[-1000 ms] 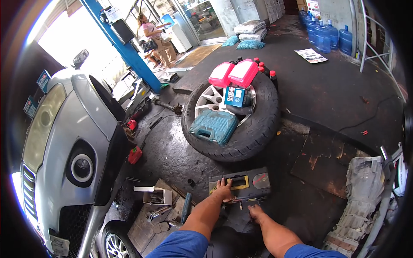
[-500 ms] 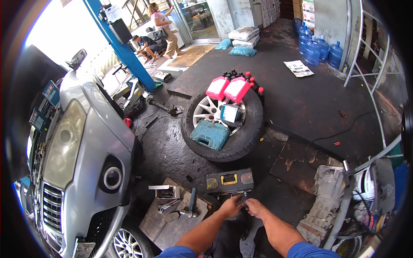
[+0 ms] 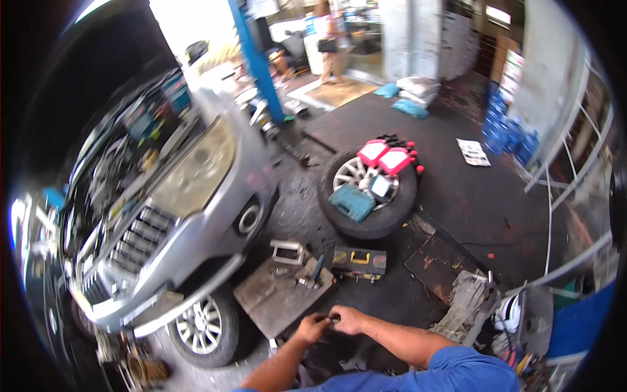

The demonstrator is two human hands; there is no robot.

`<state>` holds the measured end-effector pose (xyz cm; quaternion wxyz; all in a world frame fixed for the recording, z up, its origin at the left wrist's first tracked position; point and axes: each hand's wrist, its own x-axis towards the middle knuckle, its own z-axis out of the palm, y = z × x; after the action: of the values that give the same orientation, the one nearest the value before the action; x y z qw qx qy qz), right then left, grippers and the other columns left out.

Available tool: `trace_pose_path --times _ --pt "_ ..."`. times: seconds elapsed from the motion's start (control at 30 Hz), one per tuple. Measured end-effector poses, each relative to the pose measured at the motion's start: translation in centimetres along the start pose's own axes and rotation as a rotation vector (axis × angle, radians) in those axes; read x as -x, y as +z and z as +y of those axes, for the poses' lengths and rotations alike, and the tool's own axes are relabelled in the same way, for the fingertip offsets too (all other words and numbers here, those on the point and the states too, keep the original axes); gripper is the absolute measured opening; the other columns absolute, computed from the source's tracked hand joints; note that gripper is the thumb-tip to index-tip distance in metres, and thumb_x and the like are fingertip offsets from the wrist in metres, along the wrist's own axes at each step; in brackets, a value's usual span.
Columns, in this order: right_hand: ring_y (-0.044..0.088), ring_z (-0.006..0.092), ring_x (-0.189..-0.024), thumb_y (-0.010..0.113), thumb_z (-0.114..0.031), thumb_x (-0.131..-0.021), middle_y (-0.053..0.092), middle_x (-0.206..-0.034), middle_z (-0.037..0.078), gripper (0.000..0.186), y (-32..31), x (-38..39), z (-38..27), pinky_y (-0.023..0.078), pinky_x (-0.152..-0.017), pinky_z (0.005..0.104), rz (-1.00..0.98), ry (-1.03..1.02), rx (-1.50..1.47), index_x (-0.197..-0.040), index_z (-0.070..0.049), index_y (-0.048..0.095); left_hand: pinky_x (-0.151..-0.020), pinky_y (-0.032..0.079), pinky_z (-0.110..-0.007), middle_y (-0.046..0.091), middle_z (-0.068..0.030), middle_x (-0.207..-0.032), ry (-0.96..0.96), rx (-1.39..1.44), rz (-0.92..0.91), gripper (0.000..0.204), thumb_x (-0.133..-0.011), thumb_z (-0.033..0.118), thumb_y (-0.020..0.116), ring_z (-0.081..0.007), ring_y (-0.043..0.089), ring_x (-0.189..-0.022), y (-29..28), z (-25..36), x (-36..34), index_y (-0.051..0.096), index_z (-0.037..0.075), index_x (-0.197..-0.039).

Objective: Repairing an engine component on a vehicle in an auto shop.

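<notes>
My left hand (image 3: 314,328) and my right hand (image 3: 349,320) meet in front of me, fingers closed and pinched together. Between the fingertips is something small and dark, too blurred to name. Just beyond them lies a worn board (image 3: 266,306) carrying a hammer (image 3: 317,269) with a blue-green handle and a small open white box (image 3: 287,251). Farther on, a dark toolbox (image 3: 359,262) with a yellow handle sits on the floor, apart from both hands.
A silver car (image 3: 196,228) with its hood up fills the left. Beyond the toolbox, a wheel (image 3: 339,225) lies flat, bearing a teal case (image 3: 353,202) and pink bottles (image 3: 394,161). A dirty metal casing (image 3: 465,300) stands right; blue water jugs (image 3: 499,134) are far right.
The view has swung left, bringing more of the car's front and engine bay into sight. My hands have drawn back from the toolbox toward my body, still together.
</notes>
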<state>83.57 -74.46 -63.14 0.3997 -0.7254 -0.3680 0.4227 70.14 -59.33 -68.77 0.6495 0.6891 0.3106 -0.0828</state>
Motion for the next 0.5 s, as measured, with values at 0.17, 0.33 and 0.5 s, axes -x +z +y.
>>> trace_pose_path --times 0.17,0.33,0.5 --pt "0.063 0.0332 -0.081 0.072 -0.013 -0.073 0.063 -0.084 0.016 0.019 3.6 -1.3 -7.1 0.049 -0.070 0.0403 0.036 -0.194 0.260 -0.082 -0.003 0.059 -0.063 0.051 -0.035 0.067 -0.0091 -0.073 0.048 -0.129 0.059 0.038 -0.094 0.037 0.060 -0.0163 0.062 -0.067 -6.1 6.4 8.8 0.069 0.000 -0.091" --pt "0.066 0.0348 -0.089 0.072 -0.016 -0.077 0.067 -0.091 0.017 0.026 10.2 -4.7 -14.8 0.051 -0.074 0.0414 -0.351 -0.203 0.433 -0.095 -0.002 0.060 -0.065 0.051 -0.038 0.067 -0.0148 -0.073 -0.040 -0.035 0.178 0.047 -0.095 0.043 0.056 -0.0240 0.065 -0.068 -13.0 2.4 15.6 0.067 -0.003 -0.091" --pt "0.067 0.0330 -0.093 0.067 -0.017 -0.081 0.068 -0.099 0.019 0.030 18.5 -7.3 -18.7 0.053 -0.079 0.0387 -0.482 -0.134 0.443 -0.107 -0.004 0.063 -0.065 0.049 -0.041 0.066 -0.0181 -0.074 -0.052 0.033 0.260 0.050 -0.095 0.045 0.056 -0.0247 0.065 -0.071 -19.9 -0.3 21.5 0.064 -0.004 -0.086"
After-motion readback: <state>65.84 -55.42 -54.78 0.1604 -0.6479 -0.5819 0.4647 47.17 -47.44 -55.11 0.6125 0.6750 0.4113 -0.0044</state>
